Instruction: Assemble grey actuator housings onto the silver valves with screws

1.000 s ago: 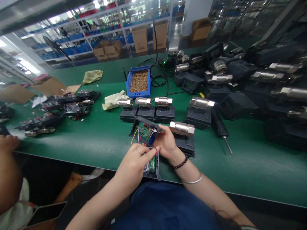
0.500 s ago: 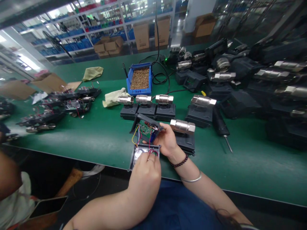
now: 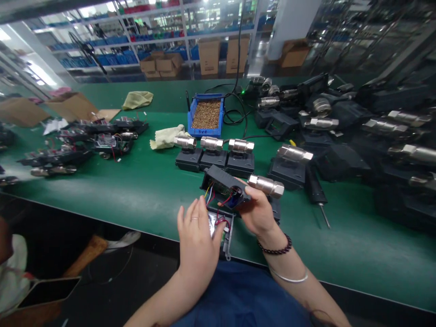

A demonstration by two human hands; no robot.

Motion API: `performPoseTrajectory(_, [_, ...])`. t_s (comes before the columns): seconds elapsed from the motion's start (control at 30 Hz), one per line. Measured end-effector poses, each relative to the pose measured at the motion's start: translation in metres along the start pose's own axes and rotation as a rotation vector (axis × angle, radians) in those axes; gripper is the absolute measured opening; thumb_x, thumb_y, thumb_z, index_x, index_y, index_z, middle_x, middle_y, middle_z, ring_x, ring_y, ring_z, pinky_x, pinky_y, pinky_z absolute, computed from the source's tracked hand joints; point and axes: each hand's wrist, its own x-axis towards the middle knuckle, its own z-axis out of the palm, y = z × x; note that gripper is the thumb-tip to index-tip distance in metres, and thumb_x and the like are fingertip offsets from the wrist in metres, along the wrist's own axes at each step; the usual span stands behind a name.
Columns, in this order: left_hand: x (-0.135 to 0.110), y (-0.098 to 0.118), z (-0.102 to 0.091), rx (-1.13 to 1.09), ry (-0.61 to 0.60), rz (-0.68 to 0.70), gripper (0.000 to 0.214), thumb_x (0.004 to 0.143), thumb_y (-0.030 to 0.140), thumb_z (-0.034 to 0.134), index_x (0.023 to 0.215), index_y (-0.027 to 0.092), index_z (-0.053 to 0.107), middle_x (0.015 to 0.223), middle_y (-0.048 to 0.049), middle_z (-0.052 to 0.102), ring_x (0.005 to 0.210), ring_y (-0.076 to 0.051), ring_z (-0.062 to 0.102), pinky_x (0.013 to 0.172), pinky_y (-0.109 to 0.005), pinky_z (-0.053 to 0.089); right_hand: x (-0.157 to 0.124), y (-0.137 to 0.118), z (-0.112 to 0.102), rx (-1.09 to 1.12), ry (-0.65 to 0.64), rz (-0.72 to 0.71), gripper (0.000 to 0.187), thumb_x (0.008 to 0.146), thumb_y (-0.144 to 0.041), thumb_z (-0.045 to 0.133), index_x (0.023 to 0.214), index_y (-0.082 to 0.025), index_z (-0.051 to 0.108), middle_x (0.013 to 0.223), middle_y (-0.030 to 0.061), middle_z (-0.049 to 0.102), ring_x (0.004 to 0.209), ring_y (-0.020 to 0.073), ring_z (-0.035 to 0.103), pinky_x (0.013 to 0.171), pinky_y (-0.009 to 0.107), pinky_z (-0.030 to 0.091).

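My right hand (image 3: 258, 211) grips a dark grey plastic housing (image 3: 223, 184), tilted so its open side faces me, with wires and a blue part inside. Yellow, white and red wires run from it down to a shallow cover (image 3: 229, 243), which has a silvery panel and a bit of green board. Over the left part of this cover lies my left hand (image 3: 199, 231), fingers stretched out and thumb near the red wires. Whether its fingertips press on the cover is hidden. Just behind my right hand is a steel valve (image 3: 265, 185) on a dark box.
Several valve units (image 3: 211, 144) stand in a row ahead. A blue bin (image 3: 206, 132) of small brass-coloured parts sits behind them, beside a cloth (image 3: 167, 137). A power screwdriver (image 3: 316, 187) lies at right, near many piled units. Opened units (image 3: 109, 144) lie at left.
The housing has tipped over, so its circuit board faces away more. My left hand has opened from a pinch at the cover's wires and moved slightly left. The view has shifted slightly.
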Motion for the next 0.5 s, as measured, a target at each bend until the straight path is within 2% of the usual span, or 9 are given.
performPoseTrajectory(0.1, [-0.001,0.003,-0.002,-0.050,0.020,0.031,0.038,0.095,0.024,0.048,0.128,0.006,0.049,0.111,-0.0195,0.069,0.106,-0.032,0.062,0.098,-0.053,0.043,-0.013,-0.005,-0.002,-0.189,-0.052,-0.097,0.034,0.071,-0.040,0.063,0.099,-0.024,0.073,0.103,0.0043,0.073,0.105,0.0299,0.063,0.096,0.046,0.047])
performPoseTrajectory(0.2, [-0.002,0.005,-0.005,-0.079,0.024,0.040,0.028,0.094,0.021,0.049,0.119,0.011,0.058,0.106,-0.0153,0.072,0.104,-0.031,0.062,0.097,-0.052,0.043,-0.025,-0.006,-0.007,-0.359,-0.115,-0.163,0.036,0.079,-0.042,0.061,0.109,-0.025,0.071,0.113,0.0044,0.071,0.110,0.0291,0.061,0.101,0.043,0.043])
performPoseTrajectory(0.3, [-0.001,0.006,-0.008,-0.090,-0.008,0.013,0.024,0.092,0.020,0.050,0.112,0.014,0.063,0.105,-0.0139,0.071,0.105,-0.031,0.060,0.097,-0.053,0.042,-0.033,-0.004,-0.010,-0.527,-0.155,-0.213,0.040,0.083,-0.047,0.058,0.116,-0.027,0.068,0.121,0.0051,0.067,0.114,0.0293,0.058,0.102,0.042,0.042])
performPoseTrajectory(0.43, [0.002,0.006,-0.013,-0.107,-0.076,-0.029,0.022,0.088,0.017,0.053,0.105,0.017,0.067,0.108,-0.0151,0.067,0.106,-0.032,0.057,0.097,-0.056,0.042,-0.036,-0.002,-0.009,-0.728,-0.184,-0.302,0.047,0.082,-0.057,0.057,0.115,-0.027,0.068,0.122,0.0082,0.065,0.117,0.0315,0.056,0.105,0.046,0.039])
performPoseTrajectory(0.5, [0.001,0.006,-0.014,-0.107,-0.097,-0.037,0.022,0.085,0.015,0.054,0.102,0.018,0.068,0.107,-0.0148,0.066,0.106,-0.033,0.056,0.098,-0.058,0.041,-0.036,-0.002,-0.009,-0.805,-0.228,-0.331,0.047,0.082,-0.057,0.056,0.117,-0.027,0.066,0.124,0.0093,0.063,0.120,0.0316,0.054,0.106,0.048,0.039])
